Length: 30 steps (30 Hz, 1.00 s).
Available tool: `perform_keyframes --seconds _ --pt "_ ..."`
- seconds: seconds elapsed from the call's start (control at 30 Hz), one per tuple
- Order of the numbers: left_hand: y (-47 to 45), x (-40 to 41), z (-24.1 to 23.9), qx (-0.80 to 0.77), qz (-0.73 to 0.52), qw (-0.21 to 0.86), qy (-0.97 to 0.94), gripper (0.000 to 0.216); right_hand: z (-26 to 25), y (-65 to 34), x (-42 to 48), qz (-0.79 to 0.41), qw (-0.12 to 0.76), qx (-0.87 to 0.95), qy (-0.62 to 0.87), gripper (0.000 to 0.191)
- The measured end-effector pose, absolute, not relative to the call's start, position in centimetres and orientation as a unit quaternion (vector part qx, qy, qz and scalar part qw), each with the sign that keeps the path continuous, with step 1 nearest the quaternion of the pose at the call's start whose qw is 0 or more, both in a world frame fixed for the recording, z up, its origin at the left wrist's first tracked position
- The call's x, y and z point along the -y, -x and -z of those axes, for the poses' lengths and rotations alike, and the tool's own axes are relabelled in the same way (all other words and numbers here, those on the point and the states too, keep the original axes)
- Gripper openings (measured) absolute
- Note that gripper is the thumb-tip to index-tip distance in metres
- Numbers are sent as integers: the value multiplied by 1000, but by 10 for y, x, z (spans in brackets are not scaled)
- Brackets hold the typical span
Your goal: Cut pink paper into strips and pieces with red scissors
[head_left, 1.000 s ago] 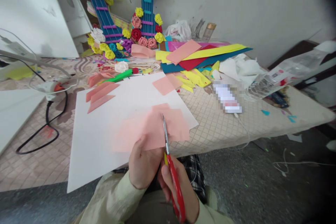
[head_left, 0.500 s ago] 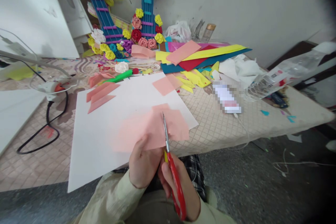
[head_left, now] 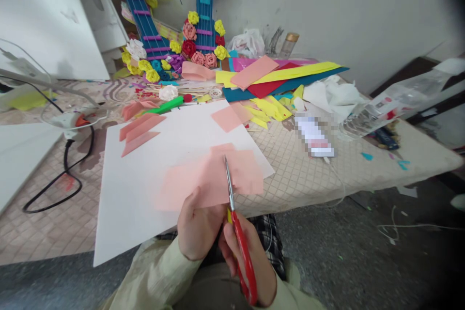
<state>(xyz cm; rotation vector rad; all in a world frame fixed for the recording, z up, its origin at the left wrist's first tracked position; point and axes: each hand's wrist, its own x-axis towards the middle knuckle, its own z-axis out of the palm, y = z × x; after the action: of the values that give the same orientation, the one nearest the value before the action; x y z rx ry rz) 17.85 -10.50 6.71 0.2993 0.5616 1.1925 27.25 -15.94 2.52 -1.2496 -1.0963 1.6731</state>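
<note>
My left hand (head_left: 199,227) is closed on a sheet of pink crepe paper (head_left: 214,189), thumb on top near its lower edge. In my right hand (head_left: 250,247) is a pair of red-handled scissors (head_left: 244,252), its blades pointing away from me over the paper. The blades look closed or nearly so, and the paper extends on both sides of them. Part of my right hand's fingers is hidden behind the handles. Beneath the paper lies a white board (head_left: 145,169), with folded pink strips (head_left: 140,135) and a pink square (head_left: 229,117) farther back on it.
At the back stand two blue paper guitars (head_left: 205,9) with paper flowers. Coloured paper strips (head_left: 283,77) and yellow scraps (head_left: 271,109) lie before them. A phone (head_left: 314,136) and a plastic bottle (head_left: 385,101) are at right; a power strip (head_left: 70,121) with black cable is at left.
Hardly anything differs. The pink paper's right part has shifted very slightly; both hands and the scissors stay in nearly the same place.
</note>
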Motion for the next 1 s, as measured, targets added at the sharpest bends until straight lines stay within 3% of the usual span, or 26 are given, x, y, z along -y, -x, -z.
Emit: perform_keyframes --seconds 0.6,1.0 --pt "-177 105 -70 -225 -527 811 -113 46 -27 -268 158 -688 375 368 500 41" --pt "-178 106 -55 -238 -548 796 -98 44 -30 -270 159 -659 363 423 506 39"
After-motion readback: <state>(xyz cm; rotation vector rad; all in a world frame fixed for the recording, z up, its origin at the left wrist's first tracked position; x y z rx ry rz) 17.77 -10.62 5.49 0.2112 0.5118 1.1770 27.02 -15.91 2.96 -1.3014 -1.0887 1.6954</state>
